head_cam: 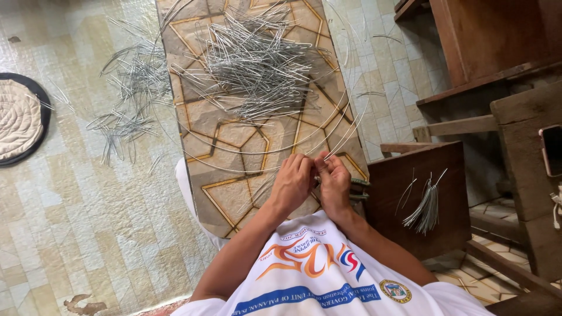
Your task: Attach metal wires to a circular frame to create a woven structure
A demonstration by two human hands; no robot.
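My left hand (291,184) and my right hand (332,182) are pressed together over my lap, both pinching a thin silver wire (345,137) that runs up and loops in a wide coil over the mat. A green-handled tool (360,190) pokes out just right of my right hand. Ahead on the patterned brown mat (234,193) lies a big heap of bent wire pieces (254,61). My fingers are curled tight, hiding the wire's end.
More bent wire pieces (126,96) are scattered on the tiled floor at left. A round quilted cushion (17,120) sits at the far left edge. A small bundle of wires (426,205) rests on a wooden stool (418,234) at right, beside wooden furniture (486,41).
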